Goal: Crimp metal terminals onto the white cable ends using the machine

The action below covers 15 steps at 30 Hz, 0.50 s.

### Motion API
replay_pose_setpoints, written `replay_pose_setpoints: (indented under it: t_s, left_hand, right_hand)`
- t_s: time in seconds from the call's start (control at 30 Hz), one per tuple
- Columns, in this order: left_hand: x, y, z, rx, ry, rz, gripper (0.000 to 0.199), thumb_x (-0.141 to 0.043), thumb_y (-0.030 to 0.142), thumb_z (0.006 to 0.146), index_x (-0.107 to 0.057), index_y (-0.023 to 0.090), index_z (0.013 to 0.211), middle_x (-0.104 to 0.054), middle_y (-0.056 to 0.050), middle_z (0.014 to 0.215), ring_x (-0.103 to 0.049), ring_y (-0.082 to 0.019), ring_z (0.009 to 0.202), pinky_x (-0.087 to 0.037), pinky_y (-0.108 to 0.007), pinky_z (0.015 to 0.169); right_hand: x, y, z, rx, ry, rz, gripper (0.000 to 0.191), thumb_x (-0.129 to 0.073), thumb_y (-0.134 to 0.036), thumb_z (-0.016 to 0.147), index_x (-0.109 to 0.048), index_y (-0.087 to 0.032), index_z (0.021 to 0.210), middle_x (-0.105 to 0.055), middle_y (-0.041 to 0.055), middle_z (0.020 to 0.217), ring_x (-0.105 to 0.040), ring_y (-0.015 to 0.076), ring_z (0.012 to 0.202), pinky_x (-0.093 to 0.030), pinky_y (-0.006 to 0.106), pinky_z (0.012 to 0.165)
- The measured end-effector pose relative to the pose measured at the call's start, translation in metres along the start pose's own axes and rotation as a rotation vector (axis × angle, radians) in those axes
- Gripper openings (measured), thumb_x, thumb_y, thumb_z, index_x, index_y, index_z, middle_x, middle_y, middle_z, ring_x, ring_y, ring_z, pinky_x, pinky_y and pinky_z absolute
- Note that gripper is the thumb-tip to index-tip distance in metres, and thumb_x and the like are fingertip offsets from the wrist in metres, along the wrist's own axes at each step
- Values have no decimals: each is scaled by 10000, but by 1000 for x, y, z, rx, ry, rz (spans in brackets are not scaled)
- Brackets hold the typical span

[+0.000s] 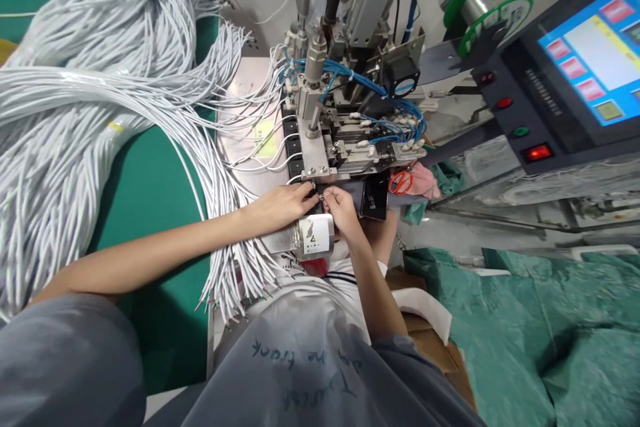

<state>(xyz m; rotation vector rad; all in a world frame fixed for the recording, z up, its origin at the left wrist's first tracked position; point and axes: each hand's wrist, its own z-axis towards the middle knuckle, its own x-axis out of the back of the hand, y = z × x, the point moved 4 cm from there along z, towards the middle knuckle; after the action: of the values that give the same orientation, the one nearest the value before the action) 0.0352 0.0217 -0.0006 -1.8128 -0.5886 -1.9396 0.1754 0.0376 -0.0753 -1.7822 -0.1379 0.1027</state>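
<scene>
At the front of the bench machine [316,140], my two hands meet close together. My left hand [286,204] reaches across from the left, its fingers bent over the black fixture blocks [295,147], the fingertips close to a small metal piece. Whatever they grip is covered. My right hand [343,209] pinches thumb and forefinger at that small metal piece [321,198], which is too small to name surely. A white cable [293,180] runs into the fixture beside my left fingers. Just below the hands sits a rounded metal housing with a white label [316,235].
Large bundles of white cables [125,27] lie on the green mat [160,200] and hang past my left forearm. A phone [375,195] lies right of my hands. A control screen [595,57] and a green reel [473,7] stand at the right.
</scene>
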Motion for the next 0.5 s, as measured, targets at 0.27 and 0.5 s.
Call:
replay_pose_setpoints:
  t_s: [0.27, 0.5]
  left_hand:
    - [12, 0, -6, 83, -66, 16, 188, -463, 79, 813, -642, 89, 874, -556, -97, 784, -572, -195, 687, -429, -304, 560]
    - [22, 2, -17, 197, -142, 86, 191, -476, 71, 820, -642, 103, 908, -583, -110, 822, -576, -211, 714, -349, -284, 497]
  right_hand:
    - [5, 0, 0, 127, -91, -164, 328, -459, -464, 829, -381, -212, 635, -311, -55, 556, -296, 100, 516, -252, 227, 481]
    - [10, -14, 0, 256, -6, -377, 271, -403, -351, 865, -402, -199, 641, -372, -41, 601, -363, 110, 582, -305, 238, 561]
